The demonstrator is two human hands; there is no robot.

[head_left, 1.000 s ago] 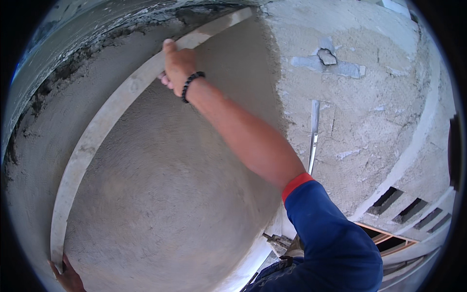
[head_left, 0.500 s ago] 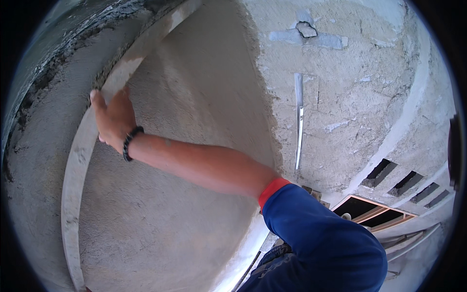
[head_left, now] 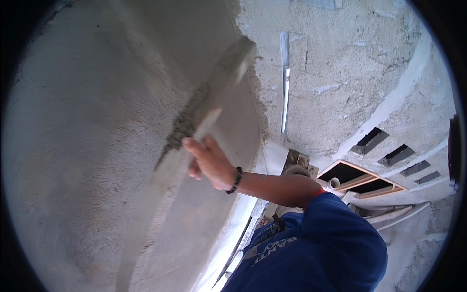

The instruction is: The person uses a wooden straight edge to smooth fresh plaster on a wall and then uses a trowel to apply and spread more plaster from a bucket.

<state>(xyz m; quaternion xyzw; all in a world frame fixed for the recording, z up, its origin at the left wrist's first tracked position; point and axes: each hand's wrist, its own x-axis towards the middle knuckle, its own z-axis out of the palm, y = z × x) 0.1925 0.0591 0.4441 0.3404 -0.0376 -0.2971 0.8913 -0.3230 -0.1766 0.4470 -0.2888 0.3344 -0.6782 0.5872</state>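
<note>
My right hand (head_left: pixel 211 163), with a dark beaded bracelet on its wrist, is wrapped round a long, flat, pale screed straightedge (head_left: pixel 158 207). The straightedge slants across a grey wall (head_left: pixel 97 121) of fresh-looking plaster and is blurred by motion. Wet mortar (head_left: pixel 184 121) lies heaped along its far-left edge, just beyond my fingers. Its upper end comes near the border where the smooth plaster meets the rougher, paler surface. The lower end fades towards the bottom of the view. My left hand is not visible.
A pale strip (head_left: pixel 285 82) is set in the rough wall (head_left: pixel 331 63) at the right. Several dark rectangular slots (head_left: pixel 369 140) lie farther right. Below them are a wooden frame (head_left: pixel 389 190) and a pale round container (head_left: pixel 333 183). Long boards (head_left: pixel 396 214) lie beside the frame.
My right hand and the straightedge have moved right across the plaster, towards my body. A heap of mortar now shows clearly on the straightedge's edge. The view has shifted as well.
</note>
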